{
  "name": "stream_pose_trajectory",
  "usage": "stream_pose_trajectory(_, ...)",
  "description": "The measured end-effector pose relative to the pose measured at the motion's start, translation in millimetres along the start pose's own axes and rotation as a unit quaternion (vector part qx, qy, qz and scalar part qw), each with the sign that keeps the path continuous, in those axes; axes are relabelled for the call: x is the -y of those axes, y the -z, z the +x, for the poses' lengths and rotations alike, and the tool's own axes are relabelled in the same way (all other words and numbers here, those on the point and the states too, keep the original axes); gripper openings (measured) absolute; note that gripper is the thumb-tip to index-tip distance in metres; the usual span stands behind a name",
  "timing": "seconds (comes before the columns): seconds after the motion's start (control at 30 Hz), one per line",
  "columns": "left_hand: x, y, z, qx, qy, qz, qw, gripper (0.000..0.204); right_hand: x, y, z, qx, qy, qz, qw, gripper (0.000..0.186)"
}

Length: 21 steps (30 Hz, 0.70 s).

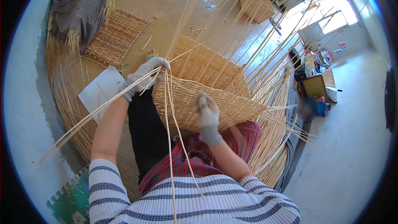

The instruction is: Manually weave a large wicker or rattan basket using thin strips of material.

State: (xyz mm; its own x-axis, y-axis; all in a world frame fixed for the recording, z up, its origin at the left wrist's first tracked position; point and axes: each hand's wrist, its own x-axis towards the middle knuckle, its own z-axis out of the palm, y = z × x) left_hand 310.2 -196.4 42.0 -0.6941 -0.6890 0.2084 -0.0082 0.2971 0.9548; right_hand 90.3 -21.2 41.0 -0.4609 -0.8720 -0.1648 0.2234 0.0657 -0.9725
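A rectangular wicker basket [235,110], woven from pale willow rods, rests tilted across my lap. Long upright rods [190,6] rise from its far walls. At its left corner my left hand [143,76], in a grey-white glove, is closed on a few willow rods [97,110] that run down to the left. Two more loose rods [167,128] hang from the same corner over my lap. My right hand [208,116], also gloved, is in front of the near wall; its fingers are smeared by motion, so their grip and any contact cannot be made out.
Bundled rods [271,157] lie to my right, with more loose rods [66,87] at left. A woven mat [117,35], a white sheet [97,93] and a can [151,54] are on the floor. Farther off stand a box [256,6] and a cluttered shelf [315,64].
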Motion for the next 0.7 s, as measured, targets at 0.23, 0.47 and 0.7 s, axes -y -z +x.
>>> stream_pose_trajectory(0.23,16.3,-47.9,2.8,-0.228,-0.031,-0.131,0.964,0.025,91.8,-115.0,109.8,-0.045,0.470,-0.400,0.786,0.043)
stream_pose_trajectory(0.47,11.2,-44.2,-2.6,-0.215,-0.036,-0.053,0.974,0.027,36.4,-7.9,86.8,0.168,0.204,-0.035,0.964,0.028)
stream_pose_trajectory(0.7,37.7,-62.9,7.7,-0.266,-0.075,-0.106,0.955,0.028,108.9,-110.4,140.6,0.038,0.532,-0.446,0.719,0.041)
